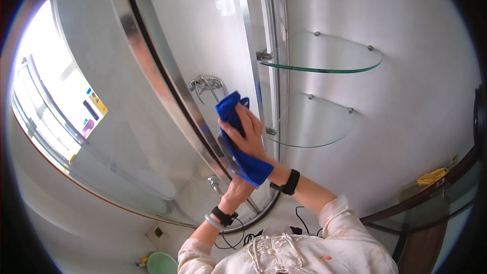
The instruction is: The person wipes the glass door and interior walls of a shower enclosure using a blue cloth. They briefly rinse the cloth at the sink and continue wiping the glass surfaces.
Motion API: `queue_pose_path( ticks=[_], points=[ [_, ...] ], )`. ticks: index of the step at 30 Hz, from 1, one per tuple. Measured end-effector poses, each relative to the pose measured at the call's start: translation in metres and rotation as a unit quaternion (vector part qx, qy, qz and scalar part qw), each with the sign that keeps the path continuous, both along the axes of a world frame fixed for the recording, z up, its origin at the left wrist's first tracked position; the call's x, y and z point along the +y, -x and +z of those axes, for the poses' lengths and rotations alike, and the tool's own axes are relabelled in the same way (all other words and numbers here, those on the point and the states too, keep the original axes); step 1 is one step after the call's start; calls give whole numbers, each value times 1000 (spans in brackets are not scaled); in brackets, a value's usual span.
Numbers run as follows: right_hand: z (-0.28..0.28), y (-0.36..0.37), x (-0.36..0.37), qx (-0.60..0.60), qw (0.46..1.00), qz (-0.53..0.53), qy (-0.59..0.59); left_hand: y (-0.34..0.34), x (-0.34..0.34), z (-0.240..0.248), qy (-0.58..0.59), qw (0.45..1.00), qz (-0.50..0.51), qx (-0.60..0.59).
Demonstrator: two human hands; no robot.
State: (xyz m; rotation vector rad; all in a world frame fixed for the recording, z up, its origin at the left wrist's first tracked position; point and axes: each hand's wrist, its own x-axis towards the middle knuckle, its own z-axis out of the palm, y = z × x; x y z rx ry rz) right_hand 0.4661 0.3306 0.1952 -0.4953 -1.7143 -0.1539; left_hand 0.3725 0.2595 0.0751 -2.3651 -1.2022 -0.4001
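Blue cloth (256, 171) is bunched in the right hand (249, 139), in front of the metal-framed shower enclosure and to the left of two glass shelves, the upper shelf (324, 65) and the lower shelf (317, 131). The right fingers (245, 116) are gripping it, thumb on the left side, with one end poking out past the fingertips on the far side and the other drooping toward the near side, over the left hand (240, 191). That end hides the left fingers, so I cannot tell whether they are closed on anything; a greyish patch along the cloth's left edge is too unclear to name.

For good handling, I would gather the drooping end into the palm, so it neither covers the left fingers nor catches on the metal frame (147, 66) at the left. A flat, folded pad under the fingertips should press more evenly than a loose bunch, and refolding would offer a fresh face. Whether the cloth touches the frame cannot be judged from this angle.

Short, light strokes look safest: the lower shelf stands just right of the right hand, and the dark wristband (289, 182) could knock its edge if the arm swung wide.
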Motion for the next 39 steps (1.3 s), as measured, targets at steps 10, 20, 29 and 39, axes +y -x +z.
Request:
queue_pose_path(
  ticks=[10,20,29,39],
  points=[
    [-51,55,-42,-96,990,61,-79,61,-81,-7,50,988,-14,-145],
    [157,52,6,6,976,-12,-216,99,-138,5,34,987,124,95],
    [223,70,-77,-350,934,51,50,118,-166,-7,-19,986,140,91],
    [310,110,-60,-118,876,-81,-460,113,-158,-13,-30,988,141,60]
  ],
)
